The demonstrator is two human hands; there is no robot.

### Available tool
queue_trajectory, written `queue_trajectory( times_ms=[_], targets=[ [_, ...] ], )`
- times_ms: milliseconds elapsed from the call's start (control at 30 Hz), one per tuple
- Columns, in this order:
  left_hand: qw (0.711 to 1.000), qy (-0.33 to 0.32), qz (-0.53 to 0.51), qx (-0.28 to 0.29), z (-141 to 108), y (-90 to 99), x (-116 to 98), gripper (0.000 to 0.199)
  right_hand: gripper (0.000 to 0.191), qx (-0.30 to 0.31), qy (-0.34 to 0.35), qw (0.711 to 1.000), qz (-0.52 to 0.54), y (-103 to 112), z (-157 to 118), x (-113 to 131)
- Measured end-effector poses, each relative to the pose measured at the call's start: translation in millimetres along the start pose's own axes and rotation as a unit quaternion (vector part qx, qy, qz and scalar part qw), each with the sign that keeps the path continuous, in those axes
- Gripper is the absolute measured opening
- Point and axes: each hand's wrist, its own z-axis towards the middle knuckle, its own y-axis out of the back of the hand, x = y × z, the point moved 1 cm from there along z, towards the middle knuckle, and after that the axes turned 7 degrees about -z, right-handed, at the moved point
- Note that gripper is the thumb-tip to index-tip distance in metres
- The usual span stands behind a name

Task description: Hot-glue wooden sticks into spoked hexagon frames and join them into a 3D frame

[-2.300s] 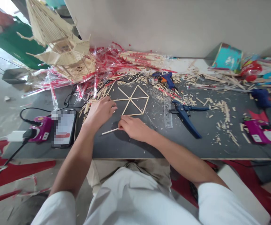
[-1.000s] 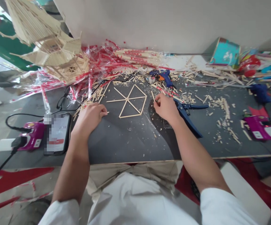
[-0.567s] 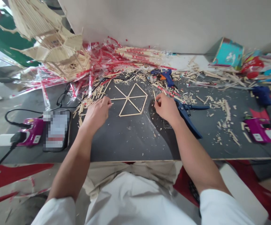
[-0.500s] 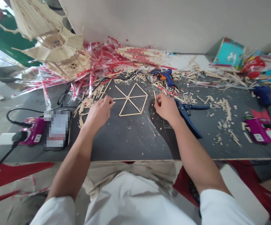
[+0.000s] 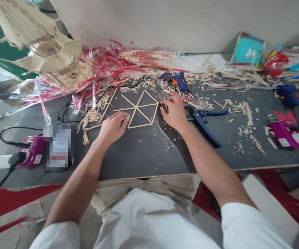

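A flat frame of thin wooden sticks (image 5: 144, 106), with spokes meeting at a hub and some outer edges joined, lies on the dark table. Just left of it my left hand (image 5: 114, 128) is closed, pinching a small wooden stick (image 5: 125, 118) whose tip shows at the fingertips. My right hand (image 5: 173, 112) is at the frame's right corner, fingers bent around a short wooden stick (image 5: 166, 108). Blue cutters (image 5: 203, 126) lie to the right of my right hand, and a blue glue gun (image 5: 179, 81) rests behind it.
A wooden stick model (image 5: 53, 52) stands at the back left beside red and clear wrappers (image 5: 105, 65). A phone (image 5: 60, 148) and a purple power socket (image 5: 32, 150) are at the left. Another purple socket (image 5: 289, 135) sits at the right. Wood scraps (image 5: 249, 114) litter the table.
My left hand has moved down and nearer the stick frame. My right hand has come in to the frame's right corner. The view has shifted slightly.
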Motion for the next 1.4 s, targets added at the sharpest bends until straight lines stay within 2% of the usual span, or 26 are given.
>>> queue_trajectory(
  times_ms=[100,233,400,467,567,633,833,967,1133,1200,1400],
  targets=[
    [1.0,-0.016,-0.01,-0.009,0,1.7,-9,0.036,0.028,0.005,-0.002,1.0,0.01,-3,2,-1],
    [0.999,-0.028,0.021,0.007,11,5.6,-28,0.04,0.027,0.006,-0.014,1.0,0.026,-3,3,-2],
    [0.994,-0.067,0.069,0.043,57,4.9,-50,0.035,0.027,-0.004,-0.025,0.999,0.037,3,6,-3],
    [0.993,-0.053,0.083,0.064,80,0.0,-56,0.027,0.026,0.004,-0.029,0.999,0.042,7,9,-4],
    [0.991,-0.053,0.093,0.078,106,-11.8,-63,0.024,0.021,0.04,-0.041,0.998,0.04,15,16,-6],
    [0.99,-0.058,0.096,0.084,115,-20.2,-64,0.023,0.015,0.072,-0.049,0.996,0.032,19,22,-6],
    [0.989,-0.062,0.1,0.095,116,-32.8,-57,0.025,0.009,0.155,-0.098,0.983,0.002,37,45,-2],
    [0.988,-0.063,0.093,0.106,118,-34.4,-56,0.027,0.026,0.247,-0.078,0.964,-0.061,48,46,5],
    [0.985,-0.052,0.109,0.124,121,-30.7,-64,0.029,0.032,0.331,-0.062,0.931,-0.143,57,51,14],
    [0.984,-0.048,0.111,0.132,121,-29.2,-66,0.029,0.029,0.345,-0.055,0.926,-0.144,60,55,17],
    [0.983,-0.062,0.118,0.127,119,-31.6,-62,0.029,0.021,0.334,-0.05,0.931,-0.142,59,54,23]
  ],
)
